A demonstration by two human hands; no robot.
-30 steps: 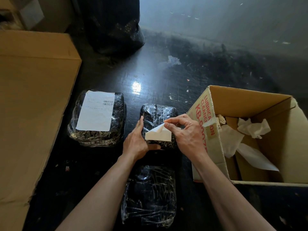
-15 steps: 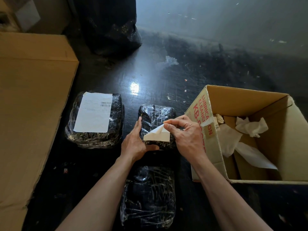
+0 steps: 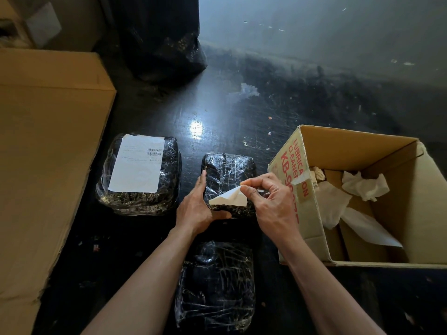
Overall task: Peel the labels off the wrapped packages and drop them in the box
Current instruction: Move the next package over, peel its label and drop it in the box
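Observation:
Three black packages in clear wrap lie on the dark floor. My left hand grips the left and near side of the middle package. A white label is partly lifted off its near end, and my right hand pinches the label's raised corner between thumb and fingers. The larger package to the left carries a full white label flat on top. A third package without a visible label lies nearest me. The open cardboard box stands at the right, holding crumpled white labels.
A large flat cardboard box fills the left side. A black plastic bag stands at the back against the wall. Small scraps litter the dark floor beyond the packages.
My right hand has drawn the label's corner further up and toward me, so more of the label is off the middle package. My left hand stays in place.

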